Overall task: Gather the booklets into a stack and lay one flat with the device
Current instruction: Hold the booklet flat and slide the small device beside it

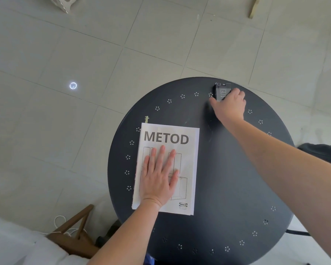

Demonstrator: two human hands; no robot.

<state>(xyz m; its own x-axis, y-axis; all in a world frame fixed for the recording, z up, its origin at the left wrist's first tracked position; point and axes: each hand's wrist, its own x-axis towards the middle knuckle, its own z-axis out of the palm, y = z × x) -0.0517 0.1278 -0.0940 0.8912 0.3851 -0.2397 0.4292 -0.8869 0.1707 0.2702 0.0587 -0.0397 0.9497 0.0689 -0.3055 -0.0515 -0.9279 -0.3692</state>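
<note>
At the table's [227, 188] far rim our right hand [230, 106] closes on the device [222, 92], left hand [159, 175] flat, fingers spread, pinning the booklets [187, 169] — one clumsy tug and it could drop off the edge.

Soft even daylight, wide-angle bowing at edges (reaching arm [275, 153] motion-blurred)

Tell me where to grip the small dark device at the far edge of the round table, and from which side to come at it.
Grip the small dark device across its two long sides, coming from the near side and above, as the right hand does now. It is a small block lying near the far rim of the round table, so a push from the near side could slide it off. The left hand lies flat on the METOD booklet.
</note>
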